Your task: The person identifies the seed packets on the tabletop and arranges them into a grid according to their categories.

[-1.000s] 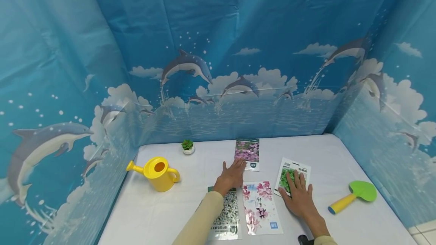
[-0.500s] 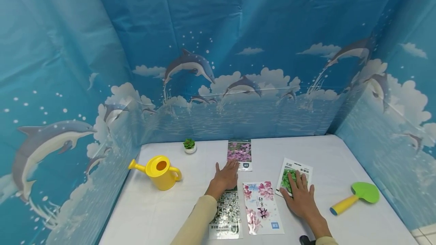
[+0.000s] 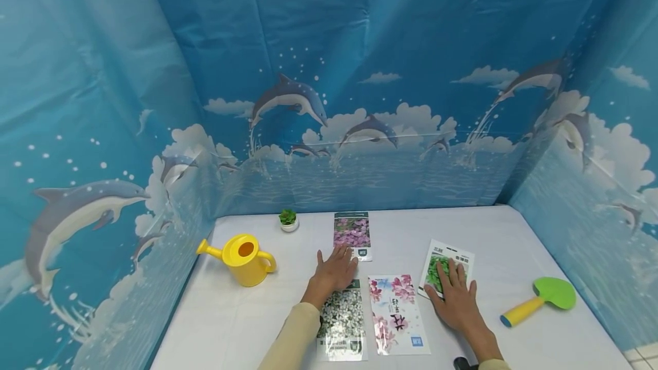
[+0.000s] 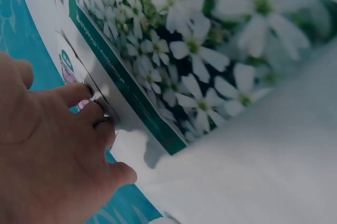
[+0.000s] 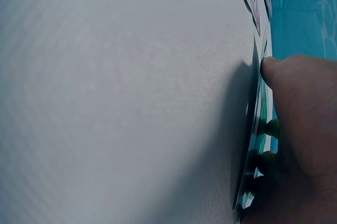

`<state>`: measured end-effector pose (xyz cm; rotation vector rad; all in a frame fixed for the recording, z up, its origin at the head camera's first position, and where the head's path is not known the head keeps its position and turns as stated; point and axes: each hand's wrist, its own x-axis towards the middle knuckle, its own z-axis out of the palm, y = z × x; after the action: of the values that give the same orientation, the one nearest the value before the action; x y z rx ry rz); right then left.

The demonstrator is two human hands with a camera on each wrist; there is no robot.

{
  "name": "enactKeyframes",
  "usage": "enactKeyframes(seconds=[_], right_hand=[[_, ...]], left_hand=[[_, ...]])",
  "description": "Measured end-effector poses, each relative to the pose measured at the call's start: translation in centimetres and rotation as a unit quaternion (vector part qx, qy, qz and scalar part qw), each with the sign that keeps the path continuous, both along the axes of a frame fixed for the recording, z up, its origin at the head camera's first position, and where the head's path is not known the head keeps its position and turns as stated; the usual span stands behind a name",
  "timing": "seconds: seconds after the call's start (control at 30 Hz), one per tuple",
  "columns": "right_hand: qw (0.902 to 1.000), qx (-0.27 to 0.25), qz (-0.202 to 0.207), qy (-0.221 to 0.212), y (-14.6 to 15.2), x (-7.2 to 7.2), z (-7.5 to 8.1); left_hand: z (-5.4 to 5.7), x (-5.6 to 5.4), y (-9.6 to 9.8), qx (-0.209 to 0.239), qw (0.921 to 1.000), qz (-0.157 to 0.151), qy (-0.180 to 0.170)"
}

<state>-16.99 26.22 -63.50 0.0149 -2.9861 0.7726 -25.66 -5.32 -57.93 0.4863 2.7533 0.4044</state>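
My left hand point(image 3: 333, 272) rests its fingertips on the lower edge of a seed packet with purple flowers point(image 3: 352, 230). Its forearm passes over the left edge of a white-flower seed packet point(image 3: 341, 318), whose print fills much of the left wrist view point(image 4: 195, 50). To the right, my right hand point(image 3: 455, 304) lies spread on a tilted white seed packet with green leaves point(image 3: 434, 269), covering its lower right part. Between the hands lies a pink-blossom packet point(image 3: 396, 316), touched by neither. In the right wrist view, the right thumb point(image 5: 271, 71) presses near the packet's edge.
A yellow watering can point(image 3: 245, 261) stands at the left of the white table point(image 3: 205, 324). Behind it sits a small potted plant point(image 3: 288, 220). A green toy trowel with a yellow handle point(image 3: 524, 308) lies at the right. Dolphin-print curtains point(image 3: 380, 181) enclose the table.
My left hand has slid the purple-flower packet to the left along the table. The right hand stays on the green-leaf packet. The head view has shifted slightly.
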Motion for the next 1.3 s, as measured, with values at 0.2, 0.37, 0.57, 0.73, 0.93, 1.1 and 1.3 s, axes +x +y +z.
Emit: enactKeyframes(seconds=[0.2,0.37,0.57,0.73,0.93,1.1,1.3], right_hand=[[1.0000,0.000,0.000,0.001,0.0,0.0,0.2],[1.0000,0.001,-0.002,-0.007,-0.2,0.0,0.2],[0.9999,0.006,-0.002,-0.013,-0.2,-0.1,0.2],[0.9997,0.001,-0.001,-0.023,0.0,-0.3,0.4],[0.9997,0.004,-0.002,-0.025,0.2,-0.4,0.6],[0.9998,0.004,0.000,-0.020,0.2,-0.4,0.4],[0.9998,0.005,0.000,-0.019,0.1,-0.4,0.2]], left_hand=[[-1.7,-0.1,-1.0,0.038,0.9991,0.017,0.001],[-1.7,0.7,-1.8,0.037,0.9991,0.017,0.010],[-1.0,2.1,-2.4,0.032,0.9989,0.011,0.034],[-0.4,3.0,-2.6,0.030,0.9984,0.010,0.046],[-0.7,3.6,-3.0,0.042,0.9978,0.016,0.049],[-0.6,4.2,-3.1,0.030,0.9972,0.017,0.066],[-1.0,4.5,-3.2,0.026,0.9969,0.020,0.071]])
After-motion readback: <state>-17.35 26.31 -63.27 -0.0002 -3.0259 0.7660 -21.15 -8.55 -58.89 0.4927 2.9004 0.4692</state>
